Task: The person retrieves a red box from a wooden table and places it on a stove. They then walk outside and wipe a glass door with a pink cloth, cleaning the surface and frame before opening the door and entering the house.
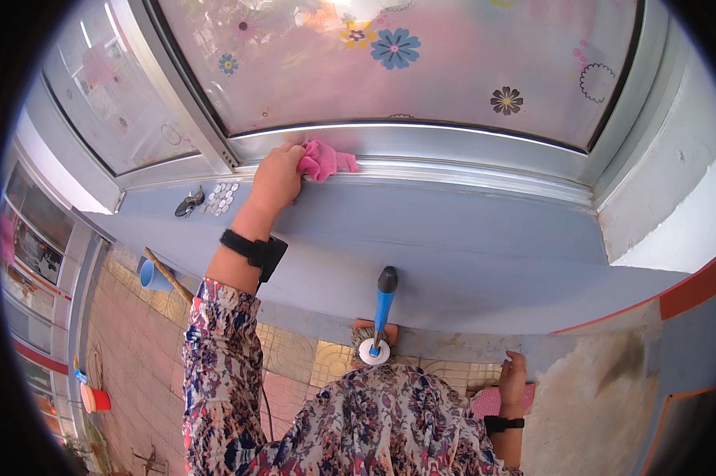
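Observation:
My left hand [279, 175] grips a crumpled pink cloth [322, 160]. It presses the cloth against the lower aluminium rail of a sliding window [429, 140], just above the ledge. Flower-patterned film covers the window pane [441, 77]. Down at the lower right hangs my right hand [511, 381], its fingers loosely bent and nothing visible in it. Beneath that hand lies a pink textured mat or cloth [483, 402], partly covered by my arm. Each wrist wears a black strap, and the left one carries a small black box [273, 259].
On the grey ledge [453, 214] lie keys [189, 202] and several coins [220, 199]. A mop with a blue handle [384, 303] stands before me. At left are a blue bucket [154, 276], a wooden stick [168, 275] and a red bucket [96, 400] on the paved floor [138, 333].

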